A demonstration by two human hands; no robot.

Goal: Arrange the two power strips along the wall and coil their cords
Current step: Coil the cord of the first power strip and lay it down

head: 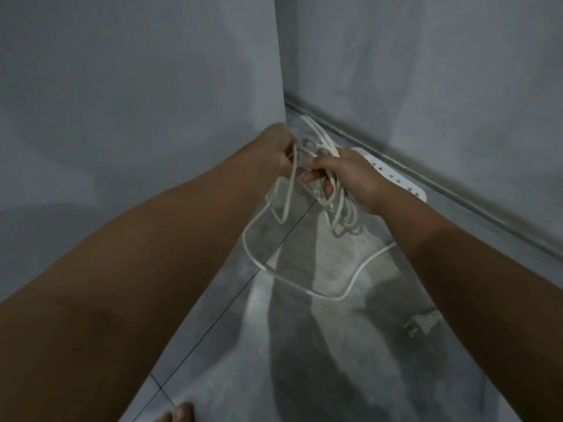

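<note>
**Both hands closed on a white cord in the room's corner**

Head view: The right hand [353, 178] is curled tight around a bundle of white cord [332, 205], several loops gathered in the fist, with the fingertips [307, 177] folded back over the strands. The loops hang below the hand and bunch together just under it. The left hand [274, 153] is closed in a narrow pinch on a single run of the same cord, beside the right hand and nearly touching it. From the left hand the strand drops, bends into a wide slack loop above the floor [304, 360] and rises again toward the right forearm.

A white power strip [396, 178] lies flat on the floor behind the right hand, set lengthwise just beside the base of the right-hand wall [426, 71]; part of it is hidden by the hand. More white cord shows above the hands, close to the corner where the two walls meet. A plug [422, 325] lies on the floor near the right forearm, prongs pointing left. Only one strip can be made out. Toes [179, 414] show at the bottom edge.
</note>
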